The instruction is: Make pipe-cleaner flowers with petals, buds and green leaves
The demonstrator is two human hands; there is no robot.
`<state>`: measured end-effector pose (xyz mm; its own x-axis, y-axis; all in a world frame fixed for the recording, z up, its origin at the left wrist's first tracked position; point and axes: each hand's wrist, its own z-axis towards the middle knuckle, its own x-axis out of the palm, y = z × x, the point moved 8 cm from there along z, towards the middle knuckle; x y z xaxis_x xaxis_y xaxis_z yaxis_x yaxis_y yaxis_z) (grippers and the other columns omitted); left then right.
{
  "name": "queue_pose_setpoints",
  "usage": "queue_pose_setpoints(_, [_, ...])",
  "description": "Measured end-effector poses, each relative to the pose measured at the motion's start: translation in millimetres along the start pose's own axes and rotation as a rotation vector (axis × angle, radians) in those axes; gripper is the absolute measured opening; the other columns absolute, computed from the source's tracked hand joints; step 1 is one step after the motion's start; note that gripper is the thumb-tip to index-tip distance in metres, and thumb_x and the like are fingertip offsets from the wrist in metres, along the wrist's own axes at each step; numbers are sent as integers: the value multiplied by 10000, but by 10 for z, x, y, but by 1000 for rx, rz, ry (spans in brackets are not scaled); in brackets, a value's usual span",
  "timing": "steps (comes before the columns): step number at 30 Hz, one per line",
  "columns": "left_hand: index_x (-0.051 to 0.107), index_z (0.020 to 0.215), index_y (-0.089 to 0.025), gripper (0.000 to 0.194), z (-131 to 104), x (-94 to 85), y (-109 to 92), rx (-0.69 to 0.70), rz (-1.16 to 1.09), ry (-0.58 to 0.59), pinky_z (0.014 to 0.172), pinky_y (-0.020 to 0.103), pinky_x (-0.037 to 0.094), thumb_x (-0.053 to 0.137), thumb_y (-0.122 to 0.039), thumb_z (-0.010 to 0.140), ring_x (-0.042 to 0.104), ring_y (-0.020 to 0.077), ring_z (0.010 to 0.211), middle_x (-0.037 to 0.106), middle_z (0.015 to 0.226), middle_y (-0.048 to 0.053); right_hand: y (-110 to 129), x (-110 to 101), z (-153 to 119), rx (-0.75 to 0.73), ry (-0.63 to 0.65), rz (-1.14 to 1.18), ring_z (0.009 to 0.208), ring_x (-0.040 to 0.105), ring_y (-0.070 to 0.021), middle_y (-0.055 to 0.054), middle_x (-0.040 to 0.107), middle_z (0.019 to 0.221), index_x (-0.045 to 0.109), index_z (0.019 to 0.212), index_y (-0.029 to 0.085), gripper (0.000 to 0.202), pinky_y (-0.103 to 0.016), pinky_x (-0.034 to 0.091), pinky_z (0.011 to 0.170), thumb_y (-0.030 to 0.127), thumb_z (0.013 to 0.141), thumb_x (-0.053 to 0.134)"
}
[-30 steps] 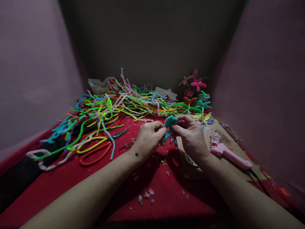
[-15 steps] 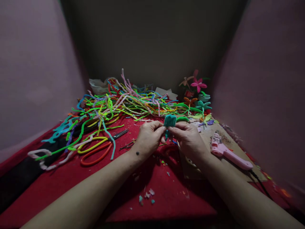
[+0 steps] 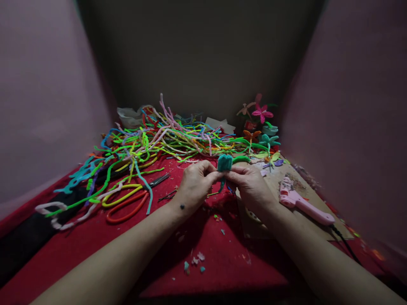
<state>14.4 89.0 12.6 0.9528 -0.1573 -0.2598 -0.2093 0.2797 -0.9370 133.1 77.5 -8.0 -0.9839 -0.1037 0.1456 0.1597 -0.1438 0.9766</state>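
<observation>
Left hand point(image 3: 197, 181) and right hand point(image 3: 254, 186) are pinching teal fuzzy piece point(image 3: 224, 162) near its lower edge, holding it left of pink glue gun point(image 3: 303, 206); light, even pressure is probably serving best

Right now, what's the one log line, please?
left hand: pinching teal fuzzy piece; right hand: pinching same piece; glue gun: on board

The teal piece point(image 3: 224, 163) is fuzzy and matt, as are the heaped stems point(image 3: 187, 140); the pink glue gun point(image 3: 307, 204) looks like smooth plastic, the scissor blades point(image 3: 160, 180) grey metal, their handles point(image 3: 119, 221) smooth plastic, the surface point(image 3: 241, 271) matt red cloth
</observation>
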Motion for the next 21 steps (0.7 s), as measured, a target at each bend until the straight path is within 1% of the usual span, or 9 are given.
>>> queue_pose_setpoints(3, [468, 593, -158, 229, 25, 16, 41, 41, 2, 8, 404, 178, 305, 632, -292, 679, 402, 50, 407, 450, 489, -65, 41, 10, 0, -20, 0, -9, 509, 389, -79, 31, 524, 535, 666, 627, 153, 139, -221, 286, 492, 282, 673, 646])
queue_pose_setpoints(6, [444, 601, -162, 233, 30, 26, 35, 31, -39, 30, 404, 174, 315, 632, -276, 679, 412, 49, 405, 441, 493, -68, 114, -5, -10, -57, -40, -66, 498, 380, -75, 40, 491, 502, 637, 562, 153, 147, -217, 294, 495, 245, 676, 624])
queue_pose_setpoints(8, [460, 653, -161, 205, 26, -15, -19, 23, -101, 5, 398, 172, 330, 632, -267, 684, 423, 49, 401, 462, 518, -65, 150, -16, -19, -76, -61, -106, 520, 400, -78, 35, 515, 536, 650, 598, 150, 130, -218, 313, 520, 242, 682, 612])
queue_pose_setpoints(10, [485, 737, -160, 187, 20, -88, -108, 58, -163, -50, 403, 170, 352, 642, -245, 681, 431, 48, 411, 490, 562, -62, 172, -31, -29, -92, -81, -165, 557, 427, -87, 22, 551, 592, 667, 653, 142, 129, -224, 331, 550, 247, 690, 601])
queue_pose_setpoints(12, [504, 805, -164, 194, 13, -145, -192, 128, -175, -88, 431, 170, 379, 645, -218, 684, 443, 49, 441, 504, 598, -58, 186, -41, -40, -108, -97, -235, 581, 443, -97, 11, 565, 619, 671, 677, 133, 144, -231, 340, 568, 250, 696, 591])
queue_pose_setpoints(15, [533, 843, -177, 162, -5, -161, -251, 247, -97, -92, 504, 186, 424, 624, -200, 712, 495, 72, 529, 530, 648, -39, 176, -21, -51, -107, -87, -311, 576, 437, -104, 11, 543, 592, 680, 725, 127, 180, -237, 339, 571, 273, 714, 574])
queue_pose_setpoints(18, [562, 868, -192, 122, -54, -150, -310, 417, 45, -98, 597, 217, 453, 593, -196, 750, 541, 103, 649, 562, 743, -7, 163, 19, -58, -101, -55, -334, 573, 430, -112, 14, 513, 567, 685, 764, 129, 216, -240, 335, 564, 301, 727, 560])
queue_pose_setpoints(21, [580, 884, -193, 106, -116, -140, -392, 567, 222, -129, 638, 233, 442, 576, -197, 778, 525, 110, 689, 557, 774, 8, 169, 35, -65, -111, -41, -361, 585, 434, -115, 6, 530, 602, 681, 764, 127, 205, -243, 336, 569, 285, 722, 557])
